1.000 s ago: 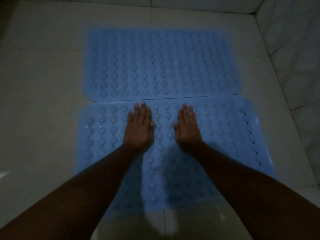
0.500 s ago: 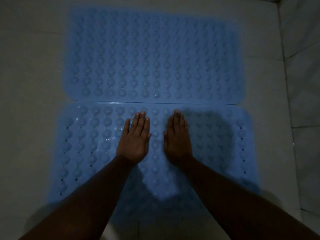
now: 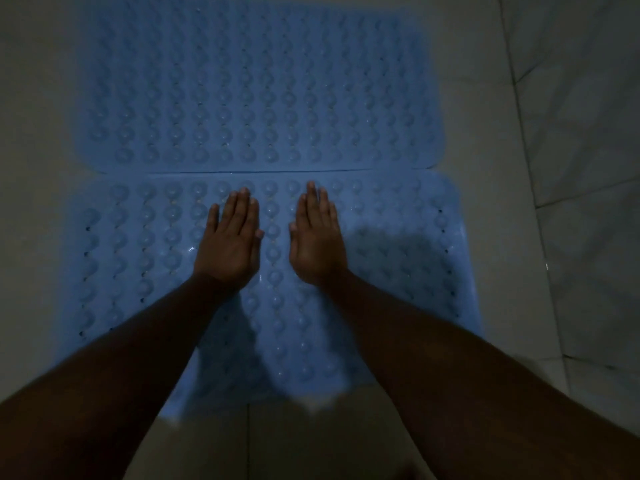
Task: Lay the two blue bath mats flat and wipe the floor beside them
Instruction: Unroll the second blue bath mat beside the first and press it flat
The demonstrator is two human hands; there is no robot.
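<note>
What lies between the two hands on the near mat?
Head view: only bare near mat lies between the left hand and the right hand.

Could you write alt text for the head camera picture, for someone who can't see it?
Seen from above in dim light, a person's left hand and right hand press flat, palms down, on the nearer blue bath mat. A second blue mat lies edge to edge beyond it on the pale tiled floor.

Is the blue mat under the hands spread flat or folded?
Spread flat. The near mat shows its bumps across its full width, with no fold or curled edge visible; both arms hide part of its near edge.
</note>
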